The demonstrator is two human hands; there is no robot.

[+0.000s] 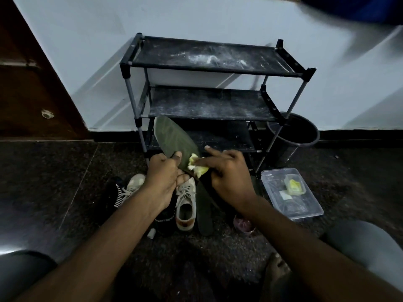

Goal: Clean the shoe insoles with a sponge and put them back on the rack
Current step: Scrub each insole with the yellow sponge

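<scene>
A second dark green insole (205, 214) lies flat on the speckled stone floor (65, 171), just right of a beige lace-up shoe (185, 210) whose toe points toward the rack. To its right, near the rack's front right leg, a clear rectangular plastic container (305, 203) holds a yellow block.

Above these items, the left hand (162, 171) clenches the heel end of the insole (174, 138), with the thumb pressed on its upper face. This insole is olive green and matte, with a rounded toe and faint crease lines. It rises tilted up and to the left from the grip, and its toe overlaps the front edge of the rack's middle shelf.

The right hand (229, 177) grasps a crumpled yellow sponge (197, 165), index finger extended, and presses it on the insole's right edge just beside the left thumb.

Beyond the hands, the rack (207, 55) has black fabric shelves streaked with white dust and grey tube legs. A black round bucket (301, 136) stands at the rack's right rear corner, against the pale wall.
</scene>
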